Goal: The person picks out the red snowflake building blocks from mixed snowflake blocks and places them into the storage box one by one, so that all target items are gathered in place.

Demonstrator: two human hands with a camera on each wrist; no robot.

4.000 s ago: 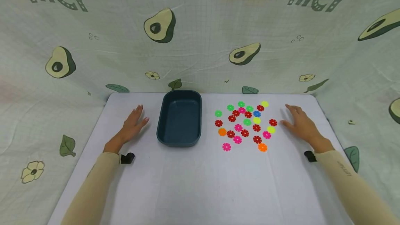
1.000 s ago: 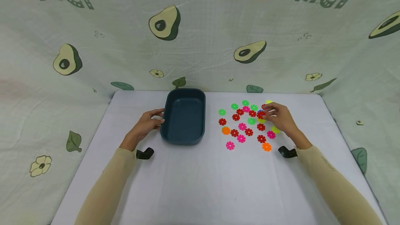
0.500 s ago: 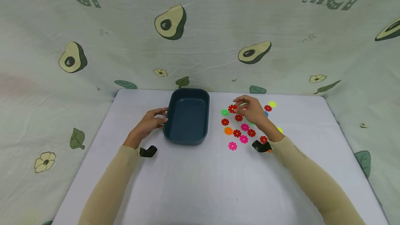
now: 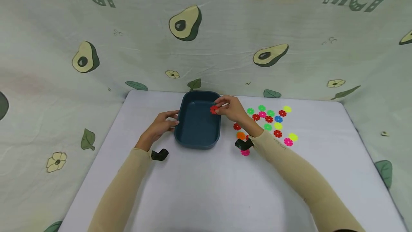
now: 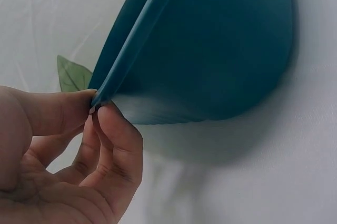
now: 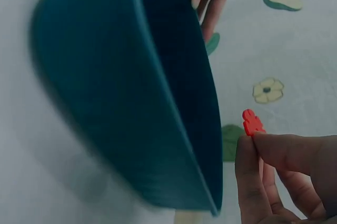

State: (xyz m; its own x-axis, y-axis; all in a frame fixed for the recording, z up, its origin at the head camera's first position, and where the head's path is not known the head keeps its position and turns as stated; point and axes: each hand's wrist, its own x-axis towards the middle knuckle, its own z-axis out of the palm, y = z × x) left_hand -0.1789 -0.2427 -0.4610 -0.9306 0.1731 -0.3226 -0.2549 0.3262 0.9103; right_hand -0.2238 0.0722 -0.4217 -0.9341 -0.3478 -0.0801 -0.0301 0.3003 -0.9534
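Observation:
A dark blue rectangular tray (image 4: 197,144) stands at the back of the white table. My left hand (image 4: 161,126) pinches its left rim between thumb and fingers, as the left wrist view shows at the rim (image 5: 138,29). At the tray's right edge, my right hand (image 4: 234,110) pinches a red notched disc (image 4: 214,109) between thumb and fingertips, over the tray's inside. In the right wrist view the red disc (image 6: 253,122) appears nearly edge-on, beside the tray's rim. To the right lie several more flat notched discs, among them a blue disc (image 4: 278,119); the right forearm hides some.
Green, pink, yellow, red and orange discs are scattered right of the tray, such as a yellow disc (image 4: 293,137) and an orange disc (image 4: 240,136). Behind the table (image 4: 206,189) hangs a pale cloth (image 4: 225,20) printed with avocados.
My left hand has come to the tray's rim and taken hold of it. My right hand has picked a red disc from the scattered ones and carried it left to the tray.

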